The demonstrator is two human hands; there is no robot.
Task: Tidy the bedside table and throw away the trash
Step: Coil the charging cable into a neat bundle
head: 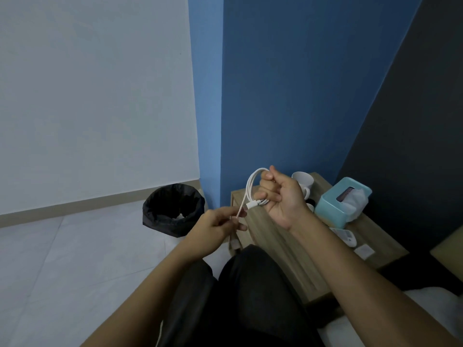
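The wooden surface (375,234) stands in the corner where the blue wall meets the dark panel. To its left, on the floor, sits a round bin (172,209) lined with a black bag, with a scrap of something pale inside. At the back right of the surface stands a teal tissue box (335,209) with a tissue sticking out of its slot. Both hands are raised in front of the surface's near left corner. The right hand (283,199) has its fingers (265,196) curled tight round a coil of white cable (250,184), whose loops stand up above the fist and whose plug pokes out below. The left hand (218,226), lower and further left, pinches the cable's free length between thumb and fingertips. A white mug (304,182) stands at the back of the surface, partly hidden by the right hand. Nearer the front lie a white packet (344,235) with a barcode and a small white square (364,251).
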